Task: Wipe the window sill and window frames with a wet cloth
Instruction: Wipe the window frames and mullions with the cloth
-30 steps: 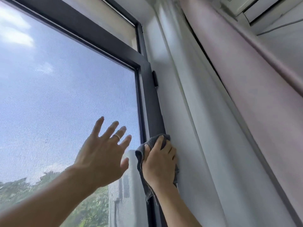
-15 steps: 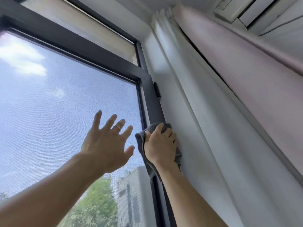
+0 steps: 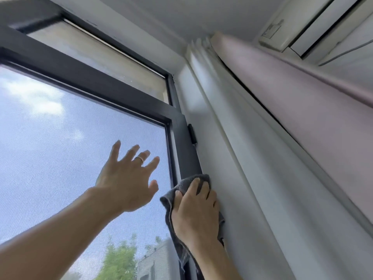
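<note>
Head view: you looked up along the right side of the window. Your right hand (image 3: 196, 212) pressed a dark gray cloth (image 3: 182, 187) flat against the upright bar of the dark window frame (image 3: 186, 150), where that bar meets the white wall (image 3: 232, 178). The fingers (image 3: 195, 183) of that hand lay over the cloth, slightly bent, and held it to the frame; part of the cloth stuck out to the left of your thumb, and a loose end hung down under your wrist along the frame. Your left hand (image 3: 128, 181) was raised beside it, in front of the mesh screen (image 3: 60, 158), with its 5 fingers spread and straight and nothing in them. I could not tell whether the palm touched the screen. A ring (image 3: 139, 158) sat on 1 finger of the left hand. A small dark hinge (image 3: 192, 134) sat on the frame above the cloth. To the right of the wall ran a white curtain (image 3: 262, 178) and then a pale pink curtain (image 3: 302, 108). Through the screen showed sky, clouds, a green tree (image 3: 119, 261) and a building.
</note>
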Motion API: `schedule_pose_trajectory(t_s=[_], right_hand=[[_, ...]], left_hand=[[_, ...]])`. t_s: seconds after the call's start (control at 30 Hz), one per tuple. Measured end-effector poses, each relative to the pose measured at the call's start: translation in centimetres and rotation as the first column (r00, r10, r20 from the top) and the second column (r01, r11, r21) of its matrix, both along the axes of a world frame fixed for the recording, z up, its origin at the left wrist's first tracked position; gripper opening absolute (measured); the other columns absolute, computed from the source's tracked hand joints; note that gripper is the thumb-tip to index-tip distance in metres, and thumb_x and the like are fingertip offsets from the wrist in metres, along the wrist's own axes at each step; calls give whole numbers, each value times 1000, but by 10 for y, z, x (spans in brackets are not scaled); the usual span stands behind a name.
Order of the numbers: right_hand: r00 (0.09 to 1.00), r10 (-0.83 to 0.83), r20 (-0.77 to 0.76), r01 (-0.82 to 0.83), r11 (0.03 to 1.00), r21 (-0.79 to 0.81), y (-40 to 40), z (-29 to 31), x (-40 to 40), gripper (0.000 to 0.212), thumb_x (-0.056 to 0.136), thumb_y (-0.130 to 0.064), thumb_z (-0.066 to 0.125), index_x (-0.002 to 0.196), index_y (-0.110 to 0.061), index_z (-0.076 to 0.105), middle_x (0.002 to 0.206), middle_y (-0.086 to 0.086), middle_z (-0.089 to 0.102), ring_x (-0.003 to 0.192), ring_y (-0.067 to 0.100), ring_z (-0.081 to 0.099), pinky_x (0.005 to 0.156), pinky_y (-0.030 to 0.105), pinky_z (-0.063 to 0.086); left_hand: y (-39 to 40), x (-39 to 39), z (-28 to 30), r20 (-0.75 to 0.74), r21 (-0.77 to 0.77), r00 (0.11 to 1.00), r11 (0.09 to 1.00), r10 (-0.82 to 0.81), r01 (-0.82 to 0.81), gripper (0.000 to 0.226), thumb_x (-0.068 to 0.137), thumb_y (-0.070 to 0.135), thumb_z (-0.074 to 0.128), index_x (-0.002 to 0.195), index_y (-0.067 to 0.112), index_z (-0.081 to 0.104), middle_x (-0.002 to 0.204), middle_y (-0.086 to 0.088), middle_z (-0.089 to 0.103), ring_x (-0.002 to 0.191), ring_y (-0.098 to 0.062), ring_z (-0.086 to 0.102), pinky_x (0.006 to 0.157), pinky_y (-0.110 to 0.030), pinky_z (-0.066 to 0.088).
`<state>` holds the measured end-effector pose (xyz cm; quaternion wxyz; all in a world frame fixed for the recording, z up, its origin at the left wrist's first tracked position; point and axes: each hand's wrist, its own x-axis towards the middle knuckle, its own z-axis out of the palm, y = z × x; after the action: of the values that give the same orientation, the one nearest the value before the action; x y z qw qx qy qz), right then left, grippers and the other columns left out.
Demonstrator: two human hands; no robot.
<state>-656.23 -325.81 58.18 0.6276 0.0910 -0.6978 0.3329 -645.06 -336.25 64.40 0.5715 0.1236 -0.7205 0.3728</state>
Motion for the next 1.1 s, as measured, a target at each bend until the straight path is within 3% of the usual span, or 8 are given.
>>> schedule_pose_trajectory(t_s=[0.1, 0.2, 0.37, 0.57, 0.73, 0.93, 1.1], right_hand=[[997, 66, 32, -68, 996, 58, 4, 46, -3, 68, 102, -46, 20, 151, 1, 20, 153, 25, 29, 136, 39, 32, 114, 47, 29], [997, 82, 6, -82, 996, 36, 6, 105, 1, 68, 102, -45, 27, 150, 3, 20, 151, 26, 30, 135, 39, 32, 113, 48, 29], [998, 68, 11, -68, 996, 54, 7, 76, -4, 66, 102, -46, 27, 150, -1, 23, 152, 22, 30, 135, 37, 32, 113, 46, 29], [989, 143, -48, -138, 987, 80, 7, 135, 2, 68, 102, -41, 30, 151, 4, 19, 157, 23, 23, 142, 37, 24, 116, 46, 21], [985, 164, -55, -155, 978, 138, 10, 121, -12, 67, 103, -38, 25, 154, 1, 8, 163, 20, 8, 150, 30, 10, 123, 42, 7], [980, 198, -31, -193, 973, 128, 6, 194, 2, 65, 104, -32, 26, 154, 4, 5, 163, 21, 5, 151, 30, 6, 123, 40, 3], [983, 181, -34, -175, 975, 139, 13, 186, -8, 74, 100, -46, 22, 155, 1, 4, 163, 22, -1, 151, 32, -1, 123, 44, -1]], left_hand=[[3, -9, 9, -38, 17, 999, 999, 28, -28, 68, 96, 61, 13, 155, 32, -4, 164, 2, 6, 151, -23, -5, 114, -62, -13], [11, -13, 20, -86, 24, 995, 999, 43, -41, 68, 95, 62, 12, 155, 31, 1, 164, 2, 8, 151, -24, -2, 112, -63, -16], [9, -16, 28, -81, 20, 996, 999, 35, -34, 67, 96, 61, 10, 155, 32, 2, 164, 2, 6, 151, -23, -4, 113, -62, -15], [4, -15, 44, -94, 17, 995, 999, 37, -36, 63, 97, 58, 8, 155, 35, 3, 164, 5, 5, 151, -21, -4, 115, -61, -12], [-1, -11, 55, -89, 40, 995, 998, 54, -51, 65, 96, 61, 11, 155, 35, 2, 164, 5, 3, 151, -21, -5, 116, -59, -10], [7, -12, 76, -111, 53, 990, 995, 89, -84, 64, 97, 61, 8, 155, 34, 2, 164, 3, 3, 151, -23, -6, 116, -60, -11], [5, -15, 83, -120, 77, 990, 995, 75, -66, 65, 97, 60, 7, 155, 33, 1, 165, 2, 3, 151, -23, -4, 116, -59, -9]])
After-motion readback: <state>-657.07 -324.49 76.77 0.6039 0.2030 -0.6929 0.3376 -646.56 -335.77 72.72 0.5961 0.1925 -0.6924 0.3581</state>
